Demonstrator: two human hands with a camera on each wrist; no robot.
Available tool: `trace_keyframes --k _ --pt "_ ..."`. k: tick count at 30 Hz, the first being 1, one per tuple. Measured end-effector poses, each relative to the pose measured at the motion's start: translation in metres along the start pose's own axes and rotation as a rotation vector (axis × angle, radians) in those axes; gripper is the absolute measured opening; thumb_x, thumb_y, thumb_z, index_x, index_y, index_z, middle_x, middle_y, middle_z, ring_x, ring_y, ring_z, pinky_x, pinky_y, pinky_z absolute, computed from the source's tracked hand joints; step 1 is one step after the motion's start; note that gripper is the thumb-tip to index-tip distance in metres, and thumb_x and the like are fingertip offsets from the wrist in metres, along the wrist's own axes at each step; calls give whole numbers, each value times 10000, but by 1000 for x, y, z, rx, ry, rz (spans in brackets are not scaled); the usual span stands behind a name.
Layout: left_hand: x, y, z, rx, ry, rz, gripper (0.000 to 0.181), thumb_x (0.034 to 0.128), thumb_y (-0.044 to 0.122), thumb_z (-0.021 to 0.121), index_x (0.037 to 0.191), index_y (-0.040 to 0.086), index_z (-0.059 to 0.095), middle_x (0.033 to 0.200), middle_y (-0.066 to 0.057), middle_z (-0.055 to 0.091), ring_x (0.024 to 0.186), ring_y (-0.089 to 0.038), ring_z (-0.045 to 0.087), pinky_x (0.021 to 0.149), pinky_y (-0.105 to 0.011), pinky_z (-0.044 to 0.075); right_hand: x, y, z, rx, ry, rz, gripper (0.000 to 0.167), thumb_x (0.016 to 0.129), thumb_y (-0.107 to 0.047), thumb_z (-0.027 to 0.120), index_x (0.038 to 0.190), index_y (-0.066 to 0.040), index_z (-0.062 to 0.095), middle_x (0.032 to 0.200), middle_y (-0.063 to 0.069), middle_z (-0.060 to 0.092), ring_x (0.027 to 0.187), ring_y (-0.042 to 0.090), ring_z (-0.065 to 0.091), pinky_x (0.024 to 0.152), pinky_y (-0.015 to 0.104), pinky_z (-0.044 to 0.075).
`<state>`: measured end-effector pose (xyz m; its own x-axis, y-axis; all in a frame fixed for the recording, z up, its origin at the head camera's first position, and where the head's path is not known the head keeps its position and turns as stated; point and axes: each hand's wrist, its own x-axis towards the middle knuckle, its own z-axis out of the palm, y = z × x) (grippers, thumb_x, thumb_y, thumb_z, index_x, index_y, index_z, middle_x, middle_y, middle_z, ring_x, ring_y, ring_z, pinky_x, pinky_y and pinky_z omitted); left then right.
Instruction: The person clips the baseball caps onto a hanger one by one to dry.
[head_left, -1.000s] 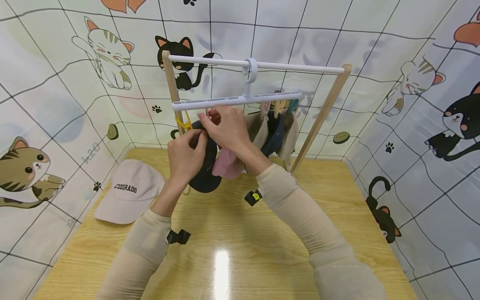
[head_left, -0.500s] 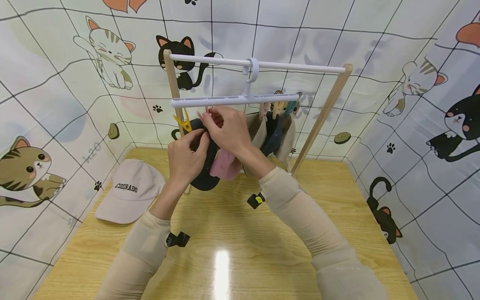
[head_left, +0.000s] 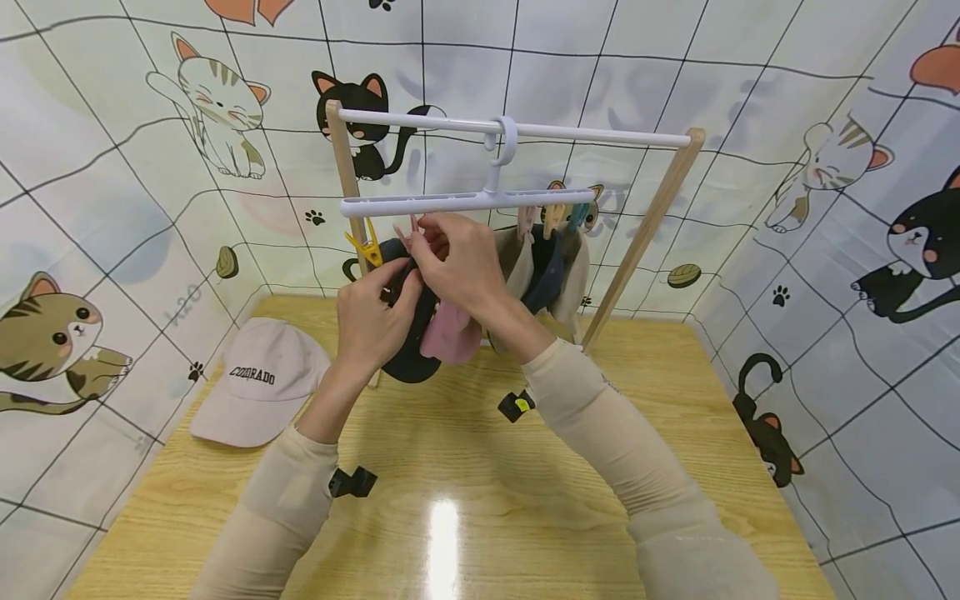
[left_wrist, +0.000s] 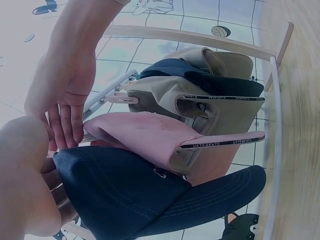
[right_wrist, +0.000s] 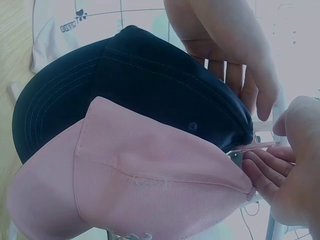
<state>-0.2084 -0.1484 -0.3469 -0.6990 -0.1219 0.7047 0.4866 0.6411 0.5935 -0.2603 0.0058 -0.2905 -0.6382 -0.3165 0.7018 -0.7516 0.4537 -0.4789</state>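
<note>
My left hand (head_left: 375,317) pinches the top edge of a dark navy baseball cap (left_wrist: 125,195), which hangs brim down. Right beside it, my right hand (head_left: 465,262) pinches a pink clothespin (head_left: 405,237) under the left part of a white clip hanger (head_left: 435,202). In the right wrist view this clothespin lies at the navy cap's edge; whether its jaws bite the fabric I cannot tell. A pink cap (right_wrist: 155,170) hangs just right of the navy one, its upper end partly hidden by my right hand. A yellow clothespin (head_left: 367,246) dangles at the hanger's left end.
Beige and navy caps (head_left: 546,271) hang from clothespins on the hanger's right side. The hanger hooks over the white bar (head_left: 600,136) of a wooden-legged rack (head_left: 648,225). A pale cap (head_left: 258,383) lettered COLORADO lies on the table (head_left: 480,500), at the left.
Both hands stay at the navy cap's top edge with only slight shifts. The hanger has tilted a little and moved slightly left; more of the pink clothespin shows now.
</note>
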Motion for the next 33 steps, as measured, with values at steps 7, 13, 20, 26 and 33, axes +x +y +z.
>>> trace_keyframes --k 7,13,20,26,33 --pt "-2 0 -5 -9 -18 5 290 1070 255 714 1198 36 856 928 -154 855 792 -315 814 720 -394 610 -3 -2 -1 23 25 -25 235 1064 -163 694 1167 3 823 936 125 821 787 219 754 759 344 609" --pt "-4 -1 -10 -34 -29 -6 313 1064 252 743 1236 12 844 1003 -191 867 879 -355 844 764 -526 682 -5 -4 -2 31 38 -27 243 1060 -163 703 1177 11 825 934 127 818 779 223 733 738 307 573" --pt "-6 -6 -13 -3 -51 -32 318 1063 278 746 1267 54 843 1047 -168 873 875 -317 842 729 -406 636 -7 -3 -2 87 24 -27 250 1068 -153 695 1188 31 813 980 149 831 807 235 748 770 362 629" --pt "-8 -11 -16 -1 -95 -44 333 1076 282 731 1310 63 819 1101 -173 866 944 -333 843 751 -471 665 -10 -1 -2 124 9 -26 264 1068 -132 689 1220 48 808 1018 165 833 846 251 777 807 369 657" --pt "-14 -19 -23 -30 -147 -94 401 1093 309 719 1407 65 767 1234 -176 835 1142 -358 803 913 -547 678 -16 -1 1 164 -21 -45 272 1065 -116 678 1249 45 797 1042 150 819 887 232 775 826 371 670"
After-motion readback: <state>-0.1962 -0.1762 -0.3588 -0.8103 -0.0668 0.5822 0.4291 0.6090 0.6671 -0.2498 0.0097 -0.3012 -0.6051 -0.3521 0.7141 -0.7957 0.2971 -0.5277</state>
